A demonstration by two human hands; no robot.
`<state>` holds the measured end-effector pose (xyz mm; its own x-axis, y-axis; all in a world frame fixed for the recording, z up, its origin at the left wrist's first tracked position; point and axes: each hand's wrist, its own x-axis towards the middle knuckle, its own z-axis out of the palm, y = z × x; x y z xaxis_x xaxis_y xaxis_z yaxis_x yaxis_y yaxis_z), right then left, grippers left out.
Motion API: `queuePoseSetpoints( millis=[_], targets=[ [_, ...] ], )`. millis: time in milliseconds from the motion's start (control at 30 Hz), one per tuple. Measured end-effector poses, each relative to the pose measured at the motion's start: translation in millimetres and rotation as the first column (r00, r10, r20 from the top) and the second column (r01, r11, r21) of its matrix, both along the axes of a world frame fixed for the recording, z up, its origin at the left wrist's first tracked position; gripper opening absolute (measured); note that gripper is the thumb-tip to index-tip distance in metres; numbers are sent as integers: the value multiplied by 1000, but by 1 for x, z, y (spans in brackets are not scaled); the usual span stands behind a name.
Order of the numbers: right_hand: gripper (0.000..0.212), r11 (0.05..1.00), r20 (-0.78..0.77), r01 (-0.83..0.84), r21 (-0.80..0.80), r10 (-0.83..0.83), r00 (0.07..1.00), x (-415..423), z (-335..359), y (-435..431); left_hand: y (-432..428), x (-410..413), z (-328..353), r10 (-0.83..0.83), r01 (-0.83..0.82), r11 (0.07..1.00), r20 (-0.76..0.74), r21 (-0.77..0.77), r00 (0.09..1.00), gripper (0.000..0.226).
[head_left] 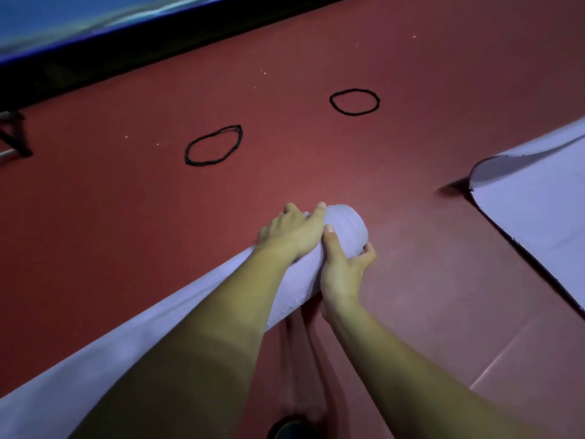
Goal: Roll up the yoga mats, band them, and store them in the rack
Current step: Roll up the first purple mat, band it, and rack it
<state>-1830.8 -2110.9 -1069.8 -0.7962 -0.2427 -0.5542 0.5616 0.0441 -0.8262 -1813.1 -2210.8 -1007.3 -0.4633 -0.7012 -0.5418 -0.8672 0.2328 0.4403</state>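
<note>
Head view: left hand (291,229) lies over the rolled mat (348,228), fingers curled round its far side; right hand (343,264) grips the roll near its end, thumb on top, fingers under. Mat rests on the floor (126,217) btwn both hands. Keep it squeezed tight w/ end layers flush, hold w/ one hand, and reach fwd for the nearer band (213,145) beyond the left hand.
</note>
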Motion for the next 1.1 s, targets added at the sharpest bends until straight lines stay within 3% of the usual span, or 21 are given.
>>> queuePoseSetpoints(
  millis=[100,267,367,500,633,767,900,1000,1100],
  targets=[
    [59,1000,-11,18,-24,-18,1000,-4,26,-22,-13,8,23,-19,13,995,-61,-98,998,97],
    [62,990,-49,-49,-129,43,998,10,122,-83,-61,49,105,65,-121,958,-214,-259,975,93],
    [85,950,-38,-154,-272,149,988,33,199,-108,-78,86,172,192,-282,928,-338,-242,921,97],
    [66,828,-39,-328,-455,349,936,70,293,-123,-82,139,271,388,-509,841,-453,-181,802,109],
    [75,820,-173,-502,-275,472,865,112,385,-139,-83,187,361,535,-643,766,-553,-3,639,78],
    [24,730,-397,-642,-234,531,749,132,464,-159,-101,220,424,542,-689,720,-688,84,483,65],
    [41,611,-500,-768,-192,612,613,142,512,-184,-132,237,447,597,-693,666,-754,276,274,93],
    [63,559,-493,-817,-140,676,548,142,520,-201,-141,237,457,580,-710,629,-799,316,158,78],
    [61,540,-408,-836,-99,744,529,138,516,-208,-144,234,447,596,-730,607,-787,315,156,72]
  ],
)
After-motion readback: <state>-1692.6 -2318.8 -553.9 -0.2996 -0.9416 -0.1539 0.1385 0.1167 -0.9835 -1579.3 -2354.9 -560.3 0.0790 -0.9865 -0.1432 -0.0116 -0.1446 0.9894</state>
